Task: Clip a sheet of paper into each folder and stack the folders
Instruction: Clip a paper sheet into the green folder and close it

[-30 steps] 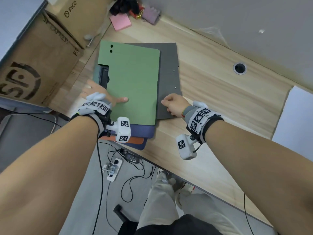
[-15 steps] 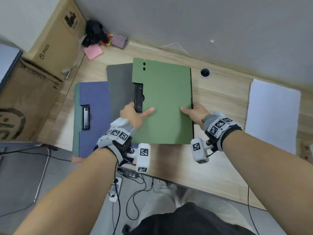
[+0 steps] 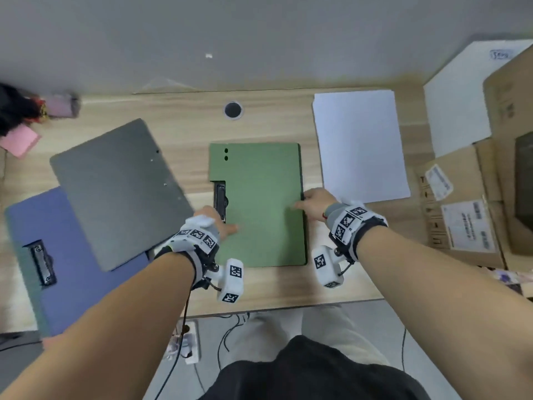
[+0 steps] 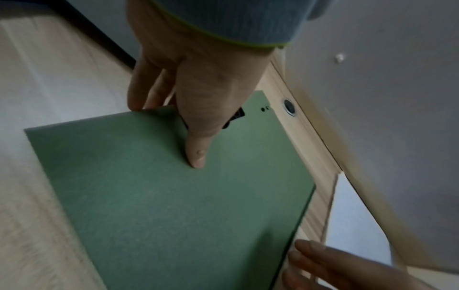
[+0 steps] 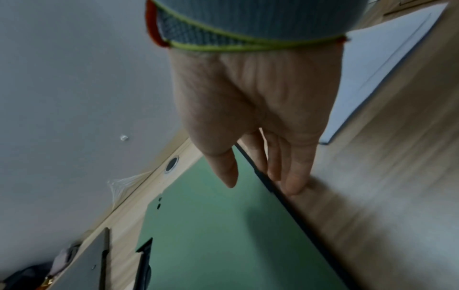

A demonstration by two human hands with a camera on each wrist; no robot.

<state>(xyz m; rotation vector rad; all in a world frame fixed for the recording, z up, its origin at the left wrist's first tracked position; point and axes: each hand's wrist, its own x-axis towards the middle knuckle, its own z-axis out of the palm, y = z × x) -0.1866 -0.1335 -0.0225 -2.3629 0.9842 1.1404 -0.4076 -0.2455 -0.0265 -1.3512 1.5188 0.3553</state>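
Overhead, the closed flat green folder [image 3: 259, 209] lies square on the pale wooden desk [image 3: 268, 287], straight in front of the person. Its cover is shut, so its contents cannot be told; a notch in its left edge exposes a black metal clip [image 3: 219, 202], and two small holes sit near its far left corner. The left hand [image 3: 215, 220] grips that left edge by the clip, thumb lying on the cover. The right hand [image 3: 314, 202] pinches the folder's right edge, thumb on top. To the left a dark grey folder [image 3: 118, 192] lies tilted, overlapping a blue folder [image 3: 72, 290] with its own black clip. Just right of the green folder is a stack of white paper sheets [image 3: 360, 145]. Brown cardboard boxes [image 3: 467, 215] stand at the far right; what they hold cannot be seen. A round cable hole [image 3: 232, 110] pierces the desk near the wall.

From the left wrist, the left hand [image 4: 196, 84] has its thumb pressed flat on the green folder [image 4: 174, 196] while its fingers curl under the near corner. The right hand's fingertips [image 4: 320, 255] touch the opposite edge.

From the right wrist, the right hand [image 5: 250, 109] has its thumb above the green folder [image 5: 211, 225] and its fingers reaching down beside the dark right edge onto the desk [image 5: 372, 196].
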